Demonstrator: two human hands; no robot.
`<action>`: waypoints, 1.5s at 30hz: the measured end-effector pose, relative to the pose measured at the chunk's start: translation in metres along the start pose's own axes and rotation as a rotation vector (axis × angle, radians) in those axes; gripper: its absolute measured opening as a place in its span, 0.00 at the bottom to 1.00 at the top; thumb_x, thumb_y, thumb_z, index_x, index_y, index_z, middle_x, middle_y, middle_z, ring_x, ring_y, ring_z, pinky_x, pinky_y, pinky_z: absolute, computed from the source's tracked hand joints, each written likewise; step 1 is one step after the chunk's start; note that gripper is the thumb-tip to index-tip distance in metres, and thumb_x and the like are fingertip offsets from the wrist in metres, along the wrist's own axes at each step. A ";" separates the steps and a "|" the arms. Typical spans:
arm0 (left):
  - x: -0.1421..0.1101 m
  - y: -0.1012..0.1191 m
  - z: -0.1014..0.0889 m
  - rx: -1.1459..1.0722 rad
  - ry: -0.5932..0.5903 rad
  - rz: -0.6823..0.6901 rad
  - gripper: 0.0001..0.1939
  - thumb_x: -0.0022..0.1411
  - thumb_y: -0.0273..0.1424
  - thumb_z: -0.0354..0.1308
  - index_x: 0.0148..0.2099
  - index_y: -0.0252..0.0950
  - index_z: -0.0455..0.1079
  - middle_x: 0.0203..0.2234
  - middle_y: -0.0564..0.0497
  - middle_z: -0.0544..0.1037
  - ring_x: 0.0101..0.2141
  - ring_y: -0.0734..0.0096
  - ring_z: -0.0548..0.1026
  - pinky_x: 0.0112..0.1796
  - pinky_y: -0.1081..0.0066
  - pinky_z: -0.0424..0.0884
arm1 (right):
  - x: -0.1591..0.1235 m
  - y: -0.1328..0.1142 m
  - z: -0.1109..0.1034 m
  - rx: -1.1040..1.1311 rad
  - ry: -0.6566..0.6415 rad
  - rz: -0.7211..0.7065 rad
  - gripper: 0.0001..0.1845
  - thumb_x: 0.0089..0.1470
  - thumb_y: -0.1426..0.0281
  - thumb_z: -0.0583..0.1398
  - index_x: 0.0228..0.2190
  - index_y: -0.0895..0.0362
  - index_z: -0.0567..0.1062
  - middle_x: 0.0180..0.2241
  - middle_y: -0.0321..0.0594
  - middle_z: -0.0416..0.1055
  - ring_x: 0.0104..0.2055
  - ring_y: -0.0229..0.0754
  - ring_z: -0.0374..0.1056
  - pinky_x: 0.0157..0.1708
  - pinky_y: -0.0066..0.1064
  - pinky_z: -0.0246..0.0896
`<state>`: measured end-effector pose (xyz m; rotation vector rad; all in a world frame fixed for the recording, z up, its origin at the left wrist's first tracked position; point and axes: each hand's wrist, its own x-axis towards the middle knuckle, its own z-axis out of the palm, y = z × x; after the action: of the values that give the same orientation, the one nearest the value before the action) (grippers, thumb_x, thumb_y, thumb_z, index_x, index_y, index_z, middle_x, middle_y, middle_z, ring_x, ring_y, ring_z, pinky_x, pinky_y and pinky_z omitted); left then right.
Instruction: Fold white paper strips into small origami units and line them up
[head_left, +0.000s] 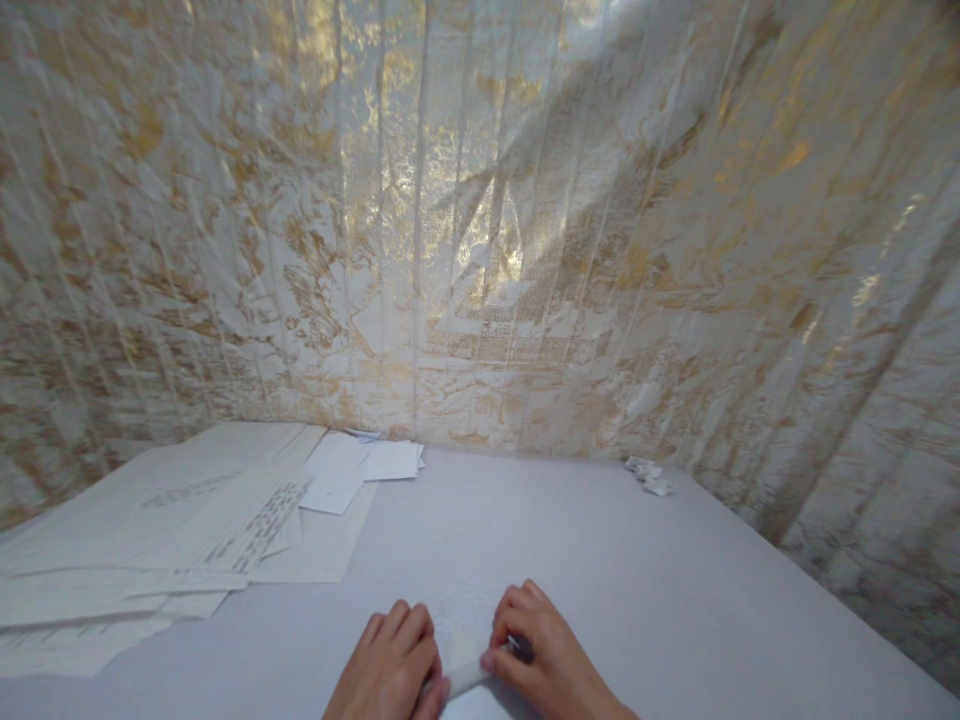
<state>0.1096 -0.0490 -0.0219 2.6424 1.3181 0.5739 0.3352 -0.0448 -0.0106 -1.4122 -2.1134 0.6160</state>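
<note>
At the bottom centre, both my hands are around a slim white tube-like piece [466,678]. My left hand [394,660] is closed, its thumb and fingers on the near left end of the piece. My right hand [544,650] pinches the other end, fingers curled. A small dark part [520,647] shows between the right fingers; whether it belongs to the white piece I cannot tell. Beneath the hands lies a white sheet [476,706], partly cut off by the frame edge. Faint whitish marks [465,605] show on the table just beyond the hands.
Large printed sheets [172,510] overlap on the left of the white table [585,540]. Small white paper pieces [391,461] lie at the back. Crumpled scraps [649,476] sit by the far right edge. A gold-patterned curtain [480,240] hangs behind the table.
</note>
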 end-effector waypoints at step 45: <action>0.004 0.001 -0.014 -0.200 -0.018 -0.033 0.08 0.56 0.27 0.62 0.39 0.43 0.74 0.39 0.54 0.75 0.43 0.59 0.69 0.45 0.62 0.60 | -0.005 -0.002 -0.022 0.057 -0.025 0.118 0.23 0.38 0.84 0.54 0.35 0.53 0.76 0.39 0.38 0.70 0.48 0.48 0.63 0.53 0.43 0.53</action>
<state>0.1075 -0.0471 -0.0071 2.4548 1.2275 0.6393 0.3499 -0.0485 0.0069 -1.5130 -2.0259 0.7371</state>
